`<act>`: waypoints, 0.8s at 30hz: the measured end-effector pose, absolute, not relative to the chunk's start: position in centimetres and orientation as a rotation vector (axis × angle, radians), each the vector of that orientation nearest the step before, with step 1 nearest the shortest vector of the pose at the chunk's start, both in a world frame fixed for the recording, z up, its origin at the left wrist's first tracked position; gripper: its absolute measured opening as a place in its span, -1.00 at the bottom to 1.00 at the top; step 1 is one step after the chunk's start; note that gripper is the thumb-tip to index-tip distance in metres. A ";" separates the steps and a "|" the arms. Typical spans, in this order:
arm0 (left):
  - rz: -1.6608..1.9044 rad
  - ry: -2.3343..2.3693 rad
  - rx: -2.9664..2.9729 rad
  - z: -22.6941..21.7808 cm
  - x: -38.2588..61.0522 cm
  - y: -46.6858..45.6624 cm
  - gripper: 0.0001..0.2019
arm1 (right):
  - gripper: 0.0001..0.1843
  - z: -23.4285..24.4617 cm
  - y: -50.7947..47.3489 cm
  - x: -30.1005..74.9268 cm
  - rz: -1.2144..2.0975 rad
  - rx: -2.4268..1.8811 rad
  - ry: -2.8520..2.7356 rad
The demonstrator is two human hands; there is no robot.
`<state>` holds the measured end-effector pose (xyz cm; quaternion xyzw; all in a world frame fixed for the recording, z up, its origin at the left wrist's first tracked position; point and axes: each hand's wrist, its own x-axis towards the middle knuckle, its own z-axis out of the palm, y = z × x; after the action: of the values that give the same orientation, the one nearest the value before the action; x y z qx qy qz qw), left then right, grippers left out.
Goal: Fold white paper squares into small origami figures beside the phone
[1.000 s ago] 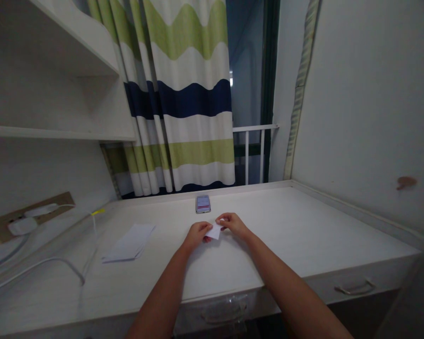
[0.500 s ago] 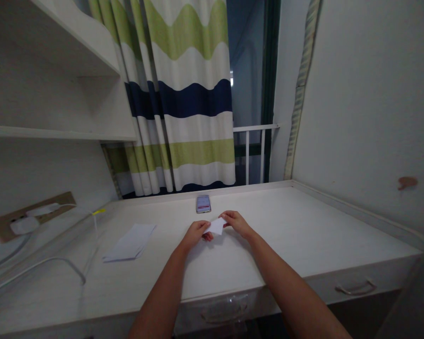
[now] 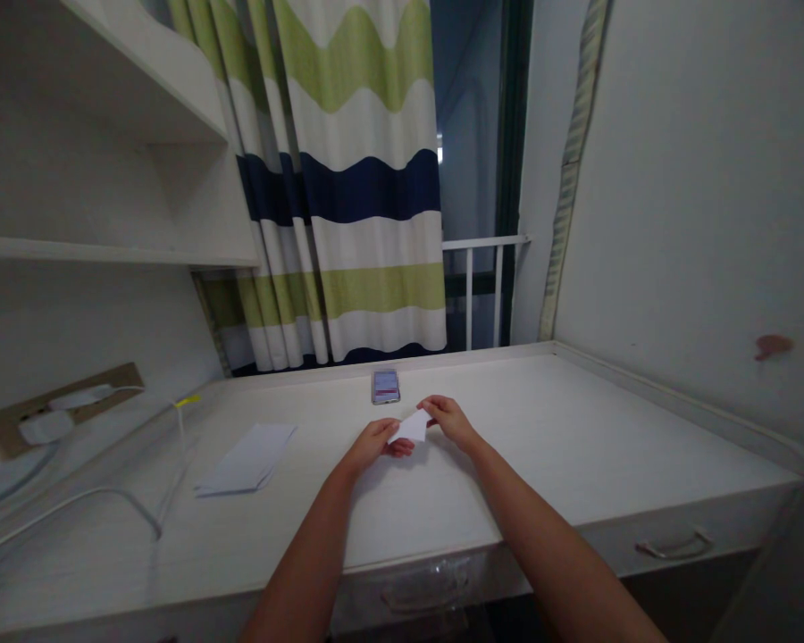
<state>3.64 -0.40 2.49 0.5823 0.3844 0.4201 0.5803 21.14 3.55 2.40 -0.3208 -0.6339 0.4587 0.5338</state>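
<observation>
A small piece of white paper (image 3: 412, 427), apparently folded, is held between my two hands just above the desk. My left hand (image 3: 376, 443) pinches its left end between thumb and fingers, with the other fingers curled beneath. At the upper right corner, the fingertips of my right hand (image 3: 446, 419) are closed on the same paper. Beyond my hands lies a phone (image 3: 385, 386) with its screen lit. Off to the left, a few white sheets (image 3: 249, 460) lie stacked on the desk.
The white desk (image 3: 576, 446) has a raised back edge and front drawers with a metal handle (image 3: 675, 546). White cables (image 3: 100, 491) and a power socket with plugs (image 3: 60, 415) are at the left, under a shelf (image 3: 107, 253). A striped curtain (image 3: 375, 192) hangs behind.
Both hands still hold the folded paper. The right hand and the paper's right end have risen slightly, and the paper's angle has shifted a little. The phone and stacked sheets are unmoved.
</observation>
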 end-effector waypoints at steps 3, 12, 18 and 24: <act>0.960 0.907 1.366 2.8 3.6 -0.6 -0.59 | -0.72 2.5 3.6 21.3 1.065 -0.782 -1.491; 1.047 1.081 1.566 2.4 3.9 0.1 -0.71 | -0.70 2.3 3.2 20.6 1.062 -0.753 -1.617; 1.204 1.129 1.602 1.9 3.8 0.9 -0.80 | -0.69 2.1 3.3 20.3 0.927 -0.794 -1.519; 1.427 1.167 1.524 2.4 3.7 0.7 -0.79 | -0.70 2.1 2.6 19.8 1.069 -0.757 -1.593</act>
<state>3.73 0.68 2.43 0.5929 0.4540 0.5551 0.3663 19.75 2.57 2.09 -0.3149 -0.6626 0.4446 0.5140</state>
